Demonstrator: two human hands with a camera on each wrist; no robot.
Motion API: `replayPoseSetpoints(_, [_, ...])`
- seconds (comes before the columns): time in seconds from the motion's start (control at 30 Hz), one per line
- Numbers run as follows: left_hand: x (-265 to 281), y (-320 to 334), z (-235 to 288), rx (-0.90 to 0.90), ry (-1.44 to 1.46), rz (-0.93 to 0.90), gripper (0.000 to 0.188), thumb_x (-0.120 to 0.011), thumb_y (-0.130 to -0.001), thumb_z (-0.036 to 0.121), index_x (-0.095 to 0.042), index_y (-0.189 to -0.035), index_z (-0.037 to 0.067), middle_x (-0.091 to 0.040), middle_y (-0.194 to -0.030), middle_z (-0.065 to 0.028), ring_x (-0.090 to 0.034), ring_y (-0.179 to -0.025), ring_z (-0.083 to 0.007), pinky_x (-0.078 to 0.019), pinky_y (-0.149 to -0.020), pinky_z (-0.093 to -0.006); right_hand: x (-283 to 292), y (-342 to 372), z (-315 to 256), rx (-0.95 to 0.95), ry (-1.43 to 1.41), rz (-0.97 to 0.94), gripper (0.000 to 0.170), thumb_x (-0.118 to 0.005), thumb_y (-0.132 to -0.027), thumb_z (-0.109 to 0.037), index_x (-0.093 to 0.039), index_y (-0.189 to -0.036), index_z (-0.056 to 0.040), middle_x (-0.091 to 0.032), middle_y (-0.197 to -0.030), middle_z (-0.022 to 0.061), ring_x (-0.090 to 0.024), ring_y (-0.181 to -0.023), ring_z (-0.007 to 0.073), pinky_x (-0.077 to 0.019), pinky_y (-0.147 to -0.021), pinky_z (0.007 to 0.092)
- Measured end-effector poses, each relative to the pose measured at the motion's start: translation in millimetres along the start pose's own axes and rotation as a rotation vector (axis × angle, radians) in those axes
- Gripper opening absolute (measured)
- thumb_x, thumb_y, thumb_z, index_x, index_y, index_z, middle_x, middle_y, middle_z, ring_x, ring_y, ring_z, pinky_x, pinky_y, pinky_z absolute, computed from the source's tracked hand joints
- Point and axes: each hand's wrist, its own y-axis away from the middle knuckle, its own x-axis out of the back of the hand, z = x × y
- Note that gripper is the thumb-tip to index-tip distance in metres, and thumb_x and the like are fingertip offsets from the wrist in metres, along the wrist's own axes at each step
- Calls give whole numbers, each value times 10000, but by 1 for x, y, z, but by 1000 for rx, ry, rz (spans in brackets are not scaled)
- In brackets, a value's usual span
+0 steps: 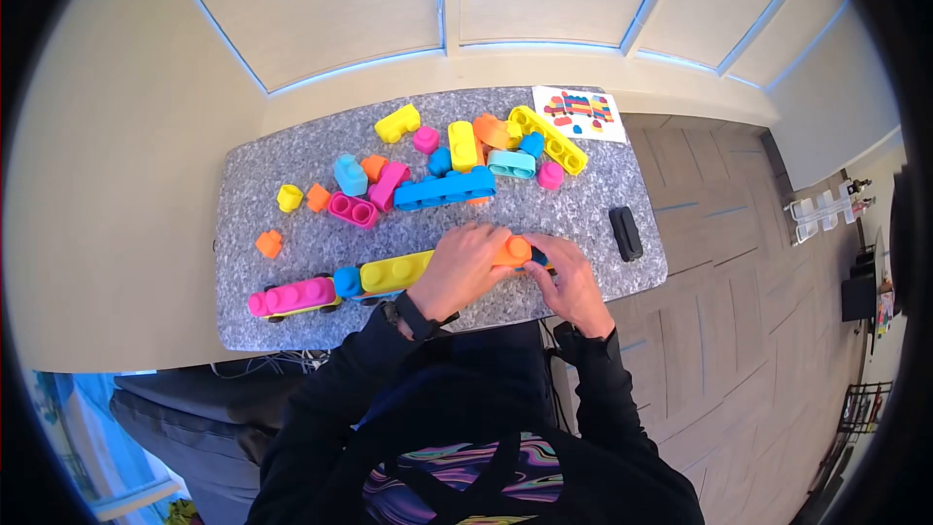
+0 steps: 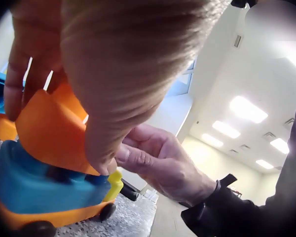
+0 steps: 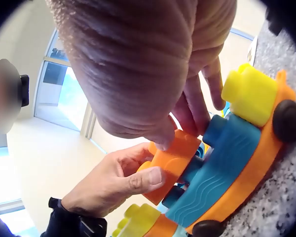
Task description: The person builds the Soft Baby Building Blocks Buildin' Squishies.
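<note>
Both hands hold an orange building block over a long blue block. My left hand grips it from the left, thumb on its near side. From the right, my right hand pinches the same block, its thumb close to the left one. In the right wrist view the orange block is tilted, and blue studs show beneath it. The blue block sits on an orange wheeled base with a yellow block at its end. Leftward stretch wagons with a yellow block and a pink block.
Loose blocks lie along the back of the speckled table, including a long blue block and a long yellow piece. A picture card is at the back right corner. Near the right edge lies a black case-like object.
</note>
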Motion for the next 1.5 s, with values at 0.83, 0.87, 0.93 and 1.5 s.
replayPoseSetpoints(0.83, [21, 9, -13, 107, 293, -99, 563, -905, -978, 339, -745, -1421, 32, -790, -1299, -176, -753, -1182, -436, -606, -999, -511, 12, -9, 0, 40, -11, -23, 443, -854, -956, -97, -769, -1383, -16, -809, -1254, 231, -755, -1153, 468, -594, -1039, 523])
replayPoseSetpoints(0.87, [20, 9, -13, 109, 294, -99, 563, -905, -978, 339, -745, -1421, 32, -790, -1299, -176, -753, -1182, -436, -606, -999, -511, 12, -7, 1, 5, -20, -44, 445, -850, -974, -109, -770, -1403, -22, -802, -1303, 233, -747, -1210, 465, -587, -1079, 524])
replayPoseSetpoints(0.93, [18, 9, -13, 134, 292, -96, 567, -904, -977, 345, -741, -1420, 30, -790, -1294, -190, -750, -1188, -440, -604, -996, -513, 11, -7, 3, -29, -31, -68, 447, -846, -992, -121, -771, -1423, -28, -796, -1352, 235, -739, -1267, 463, -581, -1120, 524])
replayPoseSetpoints(1.5, [15, 14, -6, 178, 158, -98, 560, -954, -902, 329, -753, -1357, 70, -812, -1184, -177, -770, -1106, -447, -610, -938, -549, 25, -25, 4, 50, 39, -219, 375, -879, -968, -125, -759, -1305, -12, -816, -1232, 205, -774, -1131, 432, -611, -986, 496])
